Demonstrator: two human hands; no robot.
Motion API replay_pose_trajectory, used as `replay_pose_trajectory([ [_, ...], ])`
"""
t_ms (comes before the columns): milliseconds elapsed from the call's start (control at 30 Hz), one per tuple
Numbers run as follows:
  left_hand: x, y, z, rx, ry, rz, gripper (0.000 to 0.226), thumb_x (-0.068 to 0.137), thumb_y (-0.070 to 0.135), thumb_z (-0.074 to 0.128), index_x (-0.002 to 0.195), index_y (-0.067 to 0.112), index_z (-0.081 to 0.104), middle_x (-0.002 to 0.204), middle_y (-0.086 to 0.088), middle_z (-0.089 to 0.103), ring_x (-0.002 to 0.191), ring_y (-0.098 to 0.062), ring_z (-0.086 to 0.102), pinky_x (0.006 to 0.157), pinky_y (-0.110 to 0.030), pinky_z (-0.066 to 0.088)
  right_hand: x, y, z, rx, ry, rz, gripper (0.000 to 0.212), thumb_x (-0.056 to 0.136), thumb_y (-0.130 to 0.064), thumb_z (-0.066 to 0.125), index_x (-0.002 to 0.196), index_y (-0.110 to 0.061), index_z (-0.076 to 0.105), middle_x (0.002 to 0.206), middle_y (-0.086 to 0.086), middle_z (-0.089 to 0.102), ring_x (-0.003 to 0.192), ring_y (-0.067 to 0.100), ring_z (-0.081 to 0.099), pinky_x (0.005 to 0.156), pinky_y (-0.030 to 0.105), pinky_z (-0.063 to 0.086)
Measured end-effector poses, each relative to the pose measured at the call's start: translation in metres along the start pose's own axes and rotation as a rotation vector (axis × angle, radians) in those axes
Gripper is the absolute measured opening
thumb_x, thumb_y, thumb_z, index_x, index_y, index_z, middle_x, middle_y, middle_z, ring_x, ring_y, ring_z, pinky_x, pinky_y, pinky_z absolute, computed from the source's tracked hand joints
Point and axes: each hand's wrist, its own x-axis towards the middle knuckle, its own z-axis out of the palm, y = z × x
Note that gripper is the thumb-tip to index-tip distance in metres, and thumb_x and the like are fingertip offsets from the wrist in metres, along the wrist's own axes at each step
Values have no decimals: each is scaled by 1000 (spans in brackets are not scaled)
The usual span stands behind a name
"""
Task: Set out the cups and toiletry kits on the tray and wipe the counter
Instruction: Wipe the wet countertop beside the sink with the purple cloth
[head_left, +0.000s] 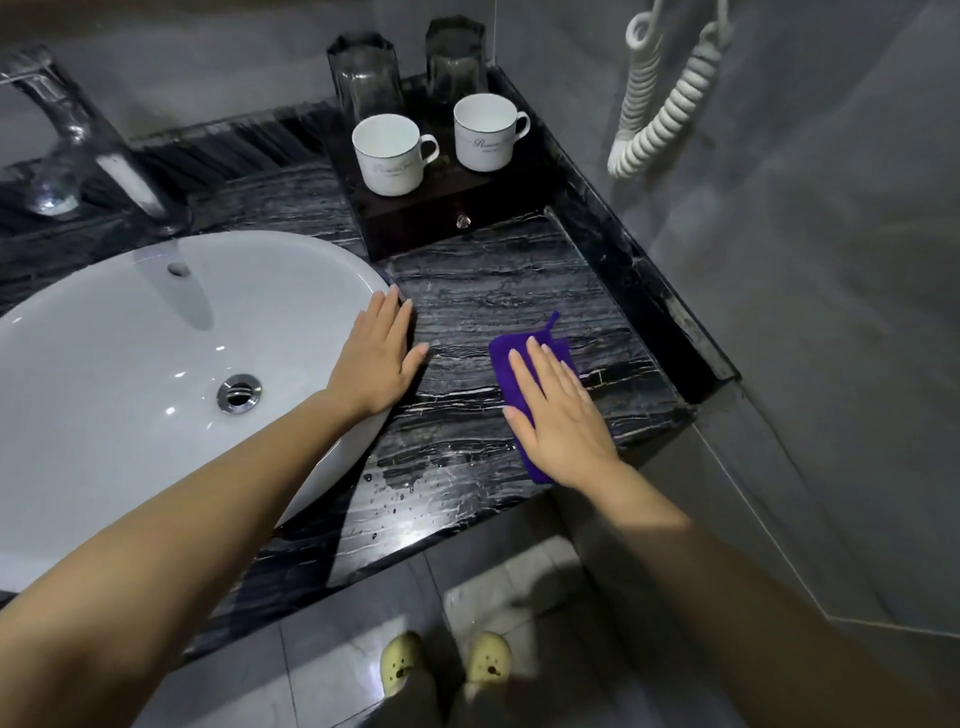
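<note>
While the right hand (563, 410) lies flat with fingers spread, pressing a purple cloth (530, 364) onto the black marble counter (498, 291), wiping is judged to be in progress. Water droplets show toward 6 o'clock of the cloth, near the front edge, so that strip remains to be done. The left hand (376, 358) rests open and empty at 9 o'clock of the cloth, on the rim of the white basin (130, 322). At 12 o'clock, the dark drawer tray (441, 202) carries two white mugs (395, 153) in front and two dark glass tumblers (366, 73) behind. No toiletry kits are visible; that part appears outstanding, unless they are stowed out of sight.
</note>
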Motion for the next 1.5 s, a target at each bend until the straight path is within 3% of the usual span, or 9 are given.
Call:
replay_pose_trajectory([
  [167, 0, 1, 3, -20, 21, 1, 60, 98, 33, 35, 145, 1, 17, 156, -18, 7, 145, -32, 0, 119, -43, 5, -1, -32, 11, -7, 42, 52, 69, 91, -46, 10, 151, -12, 9, 160, 12, 4, 149, 25, 4, 121, 36, 1],
  [633, -1, 1, 3, -63, 26, 3, 61, 96, 36, 31, 145, 1, 18, 156, -19, 8, 145, -32, 1, 118, -43, 4, 13, -75, 27, -50, 154, 270, 65, 92, -39, 15, 148, -6, 19, 156, 19, 19, 145, 33, 19, 119, 43, 11],
  [767, -2, 2, 0, -63, 11, -5, 60, 98, 34, 33, 145, 2, 16, 156, -18, 5, 145, -31, 0, 118, -41, 3, 30, -78, 26, -43, 152, 290, 64, 94, -39, 17, 149, -7, 14, 158, 18, 12, 146, 32, 15, 120, 43, 8],
  [900, -11, 5, -2, -75, -9, -47, 60, 98, 34, 29, 147, 6, 8, 157, -15, 0, 145, -28, -4, 117, -41, 0, 48, -71, 20, -26, 76, 189, 61, 99, -35, 25, 151, -13, 3, 160, 12, -1, 148, 26, 0, 122, 40, 0],
  [1100, -43, 8, 1, -93, -46, -78, 60, 99, 34, 27, 147, 8, 3, 157, -14, -4, 145, -27, -7, 117, -40, -1, 39, -61, 12, 6, 17, -22, 58, 99, -28, 30, 151, -14, 9, 161, 9, 4, 149, 23, 3, 121, 35, 0],
  [1200, -54, 10, 0, -102, -67, -84, 60, 98, 34, 28, 147, 8, 4, 157, -13, -3, 145, -26, -7, 117, -39, -2, 30, -53, 9, 46, -12, -95, 56, 98, -23, 33, 150, -15, 16, 160, 6, 10, 148, 21, 8, 122, 36, 7],
  [1400, -72, 6, -8, -104, -113, -65, 61, 98, 38, 27, 148, 10, 4, 158, -10, -3, 145, -23, -7, 117, -36, -2, 19, -11, -6, 49, 11, -60, 55, 97, -19, 35, 150, -18, 19, 160, 2, 12, 148, 16, 9, 122, 32, 5],
  [1500, -93, -5, -11, -88, -112, -32, 72, 91, 55, 18, 148, 12, 4, 158, -8, -4, 145, -20, -9, 115, -30, -5, 12, 11, -11, 41, 22, 12, 55, 99, -21, 34, 150, -17, 17, 160, 4, 12, 148, 18, 9, 121, 32, 5],
])
